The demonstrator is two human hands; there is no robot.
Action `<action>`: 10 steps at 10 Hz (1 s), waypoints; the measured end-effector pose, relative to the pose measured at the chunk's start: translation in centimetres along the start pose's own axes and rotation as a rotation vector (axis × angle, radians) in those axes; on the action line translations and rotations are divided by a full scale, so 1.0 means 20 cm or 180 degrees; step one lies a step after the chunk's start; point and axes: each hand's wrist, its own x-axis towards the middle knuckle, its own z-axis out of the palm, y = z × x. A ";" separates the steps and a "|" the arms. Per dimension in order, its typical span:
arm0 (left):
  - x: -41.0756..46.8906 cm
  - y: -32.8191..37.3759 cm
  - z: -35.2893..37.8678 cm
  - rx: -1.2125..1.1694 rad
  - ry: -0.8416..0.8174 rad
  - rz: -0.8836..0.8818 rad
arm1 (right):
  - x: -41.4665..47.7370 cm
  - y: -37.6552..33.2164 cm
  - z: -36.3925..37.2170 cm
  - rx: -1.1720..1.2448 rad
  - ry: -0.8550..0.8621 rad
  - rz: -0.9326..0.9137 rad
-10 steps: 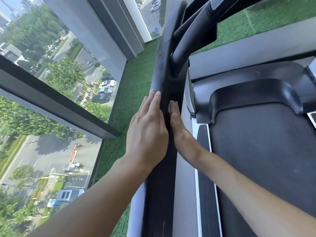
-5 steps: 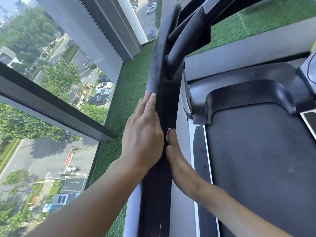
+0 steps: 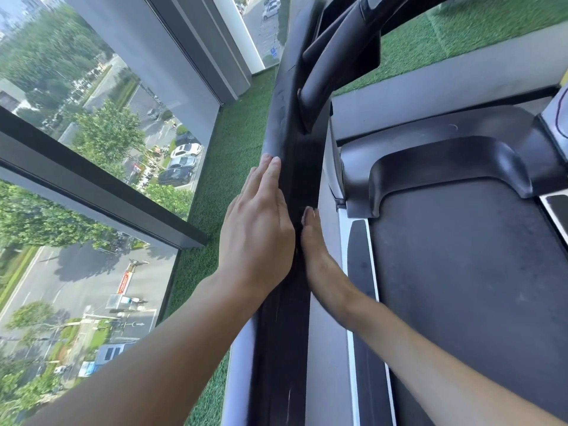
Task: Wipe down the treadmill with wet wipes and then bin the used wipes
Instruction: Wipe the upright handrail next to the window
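A: Log entry, L→R, ref = upright (image 3: 292, 118) of the treadmill (image 3: 491, 327). What's furthest left of it?
B: Window (image 3: 92, 124), glass w/ dark frame, street and parked cars far below. Between window and upright: strip of green turf (image 3: 227, 142).
A: Left hand?
B: Left hand (image 3: 256, 229) lies flat on the upright's left face, approx mid-length. Fingers are straight and together, tips pointing along the post away from cam. Not curled round anything.
A: Wipe under the palm?
B: Can't tell, the palm hides the contact area.
A: Right of the upright?
B: Right hand (image 3: 319, 259), seen edge-on, is pressed to the upright's right face, opposite the left hand. Its tips stop short of the left hand's. Fingers straight, relaxed, gripping nothing visible. The upright sits between the two palms.
A: Rest of the machine?
B: Black handlebar (image 3: 335, 63) branches off the upright's right side, beyond both hands. Grey side rail (image 3: 325, 358) runs just right of the upright, w/ the right forearm over it. Further right is the dark belt (image 3: 445, 247), w/ a black motor cover (image 3: 445, 161) at its far end.
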 end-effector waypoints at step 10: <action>-0.29 -0.10 -0.05 -0.0227 -0.0045 0.0067 | -0.23 0.08 0.08 -0.0430 -0.0451 -0.0770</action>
